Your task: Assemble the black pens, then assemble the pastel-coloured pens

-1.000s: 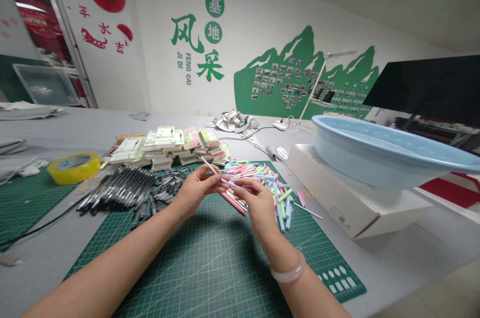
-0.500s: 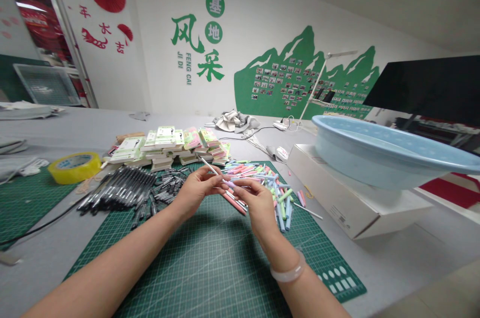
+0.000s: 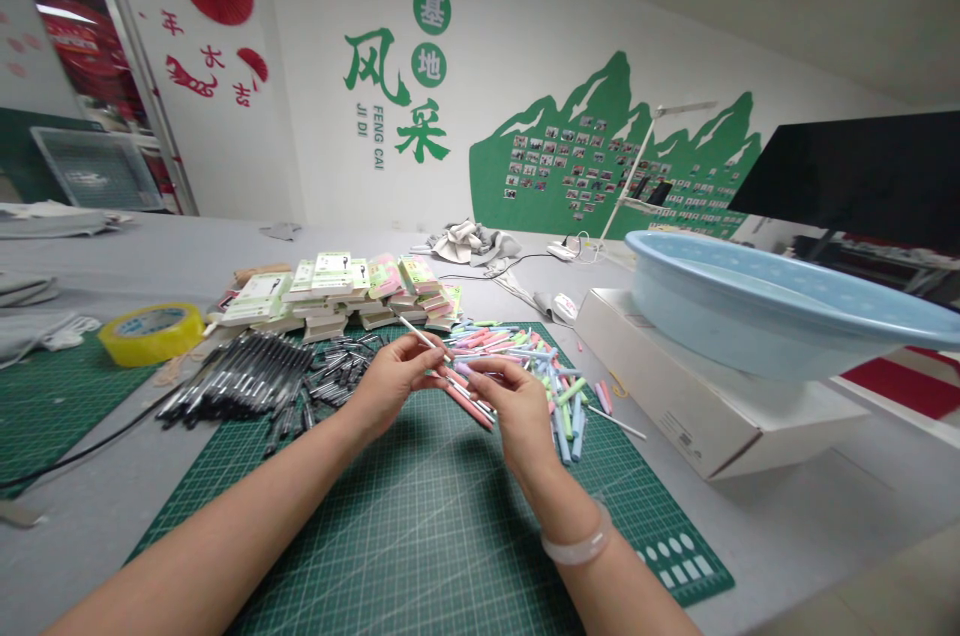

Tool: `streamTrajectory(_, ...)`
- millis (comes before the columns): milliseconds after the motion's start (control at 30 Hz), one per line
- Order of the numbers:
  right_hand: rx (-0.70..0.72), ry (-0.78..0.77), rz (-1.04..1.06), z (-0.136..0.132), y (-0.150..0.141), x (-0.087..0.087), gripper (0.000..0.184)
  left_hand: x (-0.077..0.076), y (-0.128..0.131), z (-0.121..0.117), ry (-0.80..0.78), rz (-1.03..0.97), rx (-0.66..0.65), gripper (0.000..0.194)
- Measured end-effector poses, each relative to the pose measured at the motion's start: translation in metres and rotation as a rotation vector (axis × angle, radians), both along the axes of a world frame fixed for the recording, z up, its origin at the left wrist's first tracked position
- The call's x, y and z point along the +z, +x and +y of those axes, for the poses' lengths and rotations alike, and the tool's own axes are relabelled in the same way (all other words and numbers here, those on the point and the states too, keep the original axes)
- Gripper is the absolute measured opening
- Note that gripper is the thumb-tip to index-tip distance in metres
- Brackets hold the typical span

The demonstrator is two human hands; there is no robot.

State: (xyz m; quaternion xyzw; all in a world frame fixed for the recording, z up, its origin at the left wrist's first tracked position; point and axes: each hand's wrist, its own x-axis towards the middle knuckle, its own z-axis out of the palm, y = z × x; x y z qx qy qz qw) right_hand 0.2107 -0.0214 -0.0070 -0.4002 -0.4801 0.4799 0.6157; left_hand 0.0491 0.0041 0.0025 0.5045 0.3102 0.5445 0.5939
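My left hand (image 3: pixel 397 378) is closed, with its fingertips pinching a thin white stick (image 3: pixel 416 330) that points up and away to the left. Facing it, my right hand (image 3: pixel 517 401) pinches a short purple tube-like piece (image 3: pixel 463 369), partly covered by the fingers. A small gap shows between the stick and the purple piece. Behind and beneath the hands, red and white sticks (image 3: pixel 471 406) lie on the green cutting mat (image 3: pixel 390 536). A loose heap of pastel tubes (image 3: pixel 566 406) spreads behind and to the right of my right hand.
Black pens (image 3: pixel 240 381) lie piled at the left, before stacked small boxes (image 3: pixel 330 281). Yellow tape (image 3: pixel 152 331) sits farther left. On the right, a blue basin (image 3: pixel 750 306) rests on a white carton (image 3: pixel 697 406). Crumpled grey cloth (image 3: pixel 472 244) lies at the back.
The white stick and the purple piece, end to end before, now stand slightly apart. Both hands stay in nearly the same place.
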Motion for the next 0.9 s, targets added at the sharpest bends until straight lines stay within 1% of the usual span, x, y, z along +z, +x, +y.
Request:
streamTrajectory(133, -0.019, -0.001, -0.026, 0.0, 0.0, 0.0, 0.022, -0.003, -0.002, 0.003, -0.001, -0.022, 0.031, 0.018)
streamTrajectory(267, -0.022, 0.006, -0.031, -0.001, 0.0, -0.001, 0.023, -0.002, -0.003, 0.003, -0.07, -0.044, 0.006, 0.014)
streamTrajectory(333, -0.015, 0.01, -0.025, -0.001, 0.0, -0.001, 0.023, 0.0, -0.003, 0.002, -0.077, -0.058, -0.01, 0.012)
streamTrajectory(467, 0.011, 0.014, -0.012, 0.001, 0.002, -0.004, 0.022, 0.008, -0.003, -0.001, -0.031, -0.111, -0.051, 0.009)
streamTrajectory(600, 0.03, 0.028, -0.004, 0.004, 0.004, -0.007, 0.021, 0.016, -0.005, -0.003, -0.01, -0.104, -0.079, 0.011)
streamTrajectory(733, 0.039, 0.04, 0.008, 0.006, 0.005, -0.01, 0.02, 0.015, -0.004, -0.003, -0.028, -0.078, -0.093, 0.026)
streamTrajectory(767, 0.039, 0.038, 0.01, 0.006, 0.005, -0.011, 0.019, 0.014, -0.004, -0.003, -0.024, -0.065, -0.086, 0.027)
streamTrajectory(900, 0.032, 0.025, -0.001, 0.006, 0.005, -0.01, 0.019, 0.011, -0.002, -0.003, 0.014, 0.004, -0.034, 0.021)
